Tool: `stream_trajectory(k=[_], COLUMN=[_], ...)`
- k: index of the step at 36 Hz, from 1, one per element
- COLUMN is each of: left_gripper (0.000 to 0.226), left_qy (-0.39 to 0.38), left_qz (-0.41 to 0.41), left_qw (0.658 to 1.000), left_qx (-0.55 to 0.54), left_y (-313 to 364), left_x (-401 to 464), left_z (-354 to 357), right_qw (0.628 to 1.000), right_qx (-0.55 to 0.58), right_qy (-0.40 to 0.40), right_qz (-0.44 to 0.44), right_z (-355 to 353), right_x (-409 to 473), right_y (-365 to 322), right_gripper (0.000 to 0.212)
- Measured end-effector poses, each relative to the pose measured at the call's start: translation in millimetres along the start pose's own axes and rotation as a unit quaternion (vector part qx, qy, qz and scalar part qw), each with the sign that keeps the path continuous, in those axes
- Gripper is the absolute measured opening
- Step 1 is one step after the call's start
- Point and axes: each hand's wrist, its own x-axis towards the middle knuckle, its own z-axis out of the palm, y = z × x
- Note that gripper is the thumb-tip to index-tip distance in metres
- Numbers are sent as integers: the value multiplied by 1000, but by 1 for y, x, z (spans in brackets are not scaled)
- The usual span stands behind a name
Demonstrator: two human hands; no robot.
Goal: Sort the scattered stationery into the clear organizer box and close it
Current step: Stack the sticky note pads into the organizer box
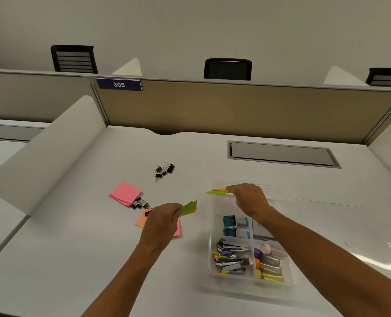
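Observation:
The clear organizer box stands open on the white desk and holds staplers, highlighters and teal staple boxes. My right hand hovers over the box's far compartment and pinches green and orange sticky notes. My left hand pinches another green and orange sticky note pad just left of the box. On the desk lie a pink sticky pad, an orange and pink pad partly under my left hand, and two clusters of black binder clips.
The box's clear lid lies flat on the desk to the right of the box. A grey cable hatch is set into the desk at the back right. White curved dividers flank the desk, with a tan partition behind.

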Motion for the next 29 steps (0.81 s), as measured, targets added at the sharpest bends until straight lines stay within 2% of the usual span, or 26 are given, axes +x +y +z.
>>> stream_trajectory(k=[9, 14, 20, 26, 29], left_gripper=[14, 14, 15, 15, 13], left_qy=[-15, -28, -31, -28, -19], left_qz=[-37, -38, -39, -40, -34], left_qw=[999, 999, 999, 999, 999], left_qx=[0, -17, -18, -20, -21], left_y=[-4, -1, 1, -2, -1], left_x=[-5, -6, -6, -6, -5], left_z=[1, 5, 6, 4, 4], right_qw=[993, 987, 989, 994, 998], right_qx=[-101, -127, -93, -62, -30], right_qy=[-41, -78, -102, -53, -17], right_qz=[49, 54, 53, 66, 45], right_z=[-3, -6, 2, -5, 1], right_x=[2, 2, 3, 7, 10], right_y=[-8, -26, -28, -15, -7], right_gripper=[19, 21, 26, 24, 32])
